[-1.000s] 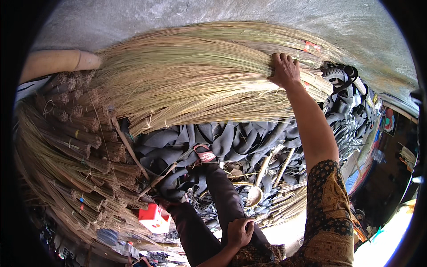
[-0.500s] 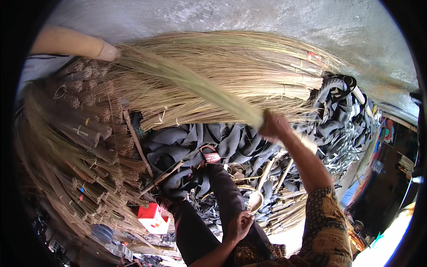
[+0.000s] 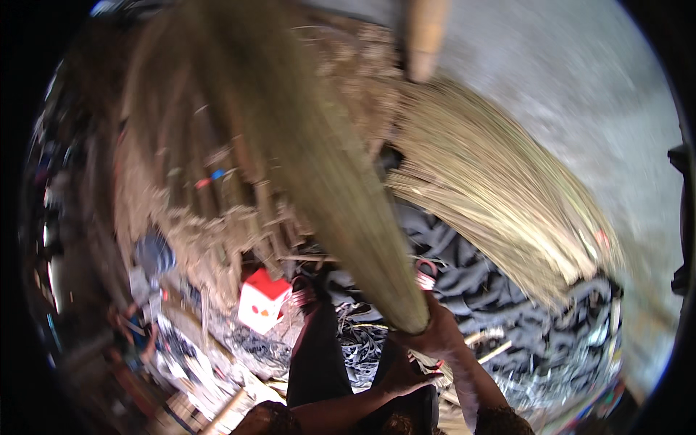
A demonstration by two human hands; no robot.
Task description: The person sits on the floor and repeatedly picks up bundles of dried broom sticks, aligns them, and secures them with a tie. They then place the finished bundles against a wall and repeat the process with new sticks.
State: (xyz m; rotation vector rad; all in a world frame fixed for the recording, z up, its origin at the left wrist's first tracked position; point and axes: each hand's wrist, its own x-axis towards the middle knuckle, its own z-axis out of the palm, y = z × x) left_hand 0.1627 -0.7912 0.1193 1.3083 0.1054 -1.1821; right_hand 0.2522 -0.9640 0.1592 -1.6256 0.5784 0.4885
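Right hand (image 3: pixel 439 333) clasps one long, greenish-tan straw bundle (image 3: pixel 337 192), left hand (image 3: pixel 402 377) loosely open; pale-tan straw bundles (image 3: pixel 496 192) lie untouched far right.

Head cam: left fisheye of the pair, worn up top, facing steeply down. Red-and-white box (image 3: pixel 263 303) sits left of and below view centre. Wearer's legs (image 3: pixel 313 366) just right of box; right hand (image 3: pixel 433 330) and left hand (image 3: pixel 407 377) farther right, nearer cam. Grey wall (image 3: pixel 573 109) well up-right of box.
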